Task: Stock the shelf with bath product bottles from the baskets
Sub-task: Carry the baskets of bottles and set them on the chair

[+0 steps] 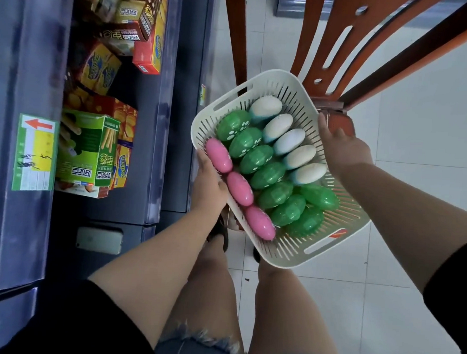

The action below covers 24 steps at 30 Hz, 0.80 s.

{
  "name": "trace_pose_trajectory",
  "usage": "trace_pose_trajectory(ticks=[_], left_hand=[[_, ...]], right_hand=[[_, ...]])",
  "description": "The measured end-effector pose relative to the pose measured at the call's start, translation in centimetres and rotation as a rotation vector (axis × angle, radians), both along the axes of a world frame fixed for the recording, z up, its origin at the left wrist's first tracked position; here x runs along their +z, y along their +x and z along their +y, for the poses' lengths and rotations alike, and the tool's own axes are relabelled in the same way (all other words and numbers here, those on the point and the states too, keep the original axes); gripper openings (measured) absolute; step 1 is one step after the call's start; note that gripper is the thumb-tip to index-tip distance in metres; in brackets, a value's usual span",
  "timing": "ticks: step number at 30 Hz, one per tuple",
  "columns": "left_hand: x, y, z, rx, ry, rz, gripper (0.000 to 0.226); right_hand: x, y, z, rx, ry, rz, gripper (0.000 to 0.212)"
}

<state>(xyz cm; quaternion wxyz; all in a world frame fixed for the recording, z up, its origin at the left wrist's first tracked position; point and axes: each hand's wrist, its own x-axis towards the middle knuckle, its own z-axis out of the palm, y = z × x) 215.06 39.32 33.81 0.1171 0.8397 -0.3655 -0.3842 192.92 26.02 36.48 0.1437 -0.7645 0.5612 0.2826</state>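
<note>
Left hand (pixel 209 183) and right hand (pixel 343 148) grip slotted plastic basket (pixel 290 250) (glossy oval bottles (pixel 267 174)).

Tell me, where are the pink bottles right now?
Three pink bottles line the left edge of the white basket, beside the green bottles, next to the left hand.

The fingers of the left hand (pixel 209 185) were hidden under the basket (pixel 290 250) rim. The chair (pixel 342 47) was cut off by the top edge, and the shelf (pixel 19 165) by the left edge. Print on the price tag (pixel 34 153) was too small to read.
</note>
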Motion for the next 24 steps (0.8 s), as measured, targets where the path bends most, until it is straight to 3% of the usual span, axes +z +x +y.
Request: trace_pose_trajectory(ticks=[11, 18, 24], left_hand=[[1.1, 4.0, -3.4, -0.325, 0.079, -0.075, 0.073], [1.3, 5.1, -5.9, -0.586, 0.112, -0.17, 0.077], [1.4, 5.1, -7.7, -0.611, 0.118, -0.236, 0.076]], right_hand=[[-0.1, 0.6, 4.8, -0.19, 0.051, 0.007, 0.086], [-0.5, 0.7, 6.7, -0.319, 0.075, 0.009, 0.086], [-0.2, 1.9, 6.8, -0.374, 0.097, -0.008, 0.085]])
